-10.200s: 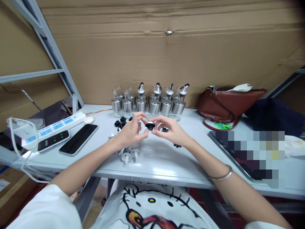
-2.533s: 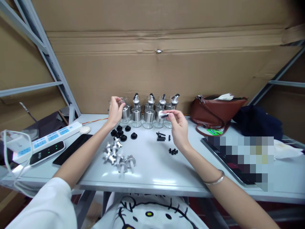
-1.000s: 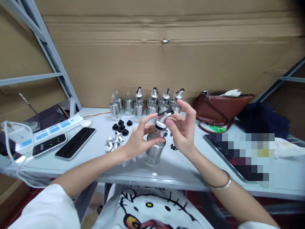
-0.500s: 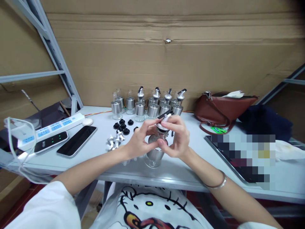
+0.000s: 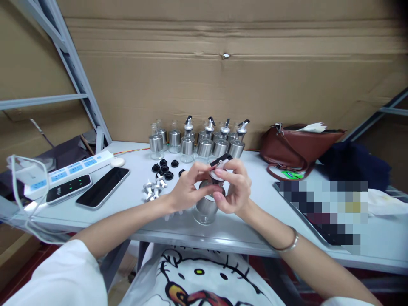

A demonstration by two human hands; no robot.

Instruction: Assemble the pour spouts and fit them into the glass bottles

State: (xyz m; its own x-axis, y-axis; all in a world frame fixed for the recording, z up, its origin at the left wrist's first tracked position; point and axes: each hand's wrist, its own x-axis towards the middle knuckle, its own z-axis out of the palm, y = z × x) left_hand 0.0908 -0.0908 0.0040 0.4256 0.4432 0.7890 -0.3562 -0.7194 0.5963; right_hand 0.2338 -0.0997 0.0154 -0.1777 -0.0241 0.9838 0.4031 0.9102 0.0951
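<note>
A glass oil bottle (image 5: 205, 209) with a brushed-metal band stands upright near the table's front edge. On its neck sits a silver pour spout (image 5: 216, 173) with a black flip lever (image 5: 222, 160). My left hand (image 5: 191, 187) is closed round the spout from the left, fingertips at the lever. From the right, my right hand (image 5: 236, 185) grips the spout too, its thumb low near the bottle neck. The fingers partly hide the neck. Left of the bottle lie white plastic fittings (image 5: 155, 189) and several black stoppers (image 5: 164, 169).
Behind stand several metal-banded bottles (image 5: 156, 144), some with spouts. At left are a power strip (image 5: 75, 168), a phone (image 5: 103, 188) and a small black device (image 5: 68, 189). A brown handbag (image 5: 296, 142) and a blurred-out tablet (image 5: 318, 212) lie at right.
My hands have shifted slightly, the right fingers turning on the spout. Its lever now sits a little lower and tilts differently. The bottle stays in place.
</note>
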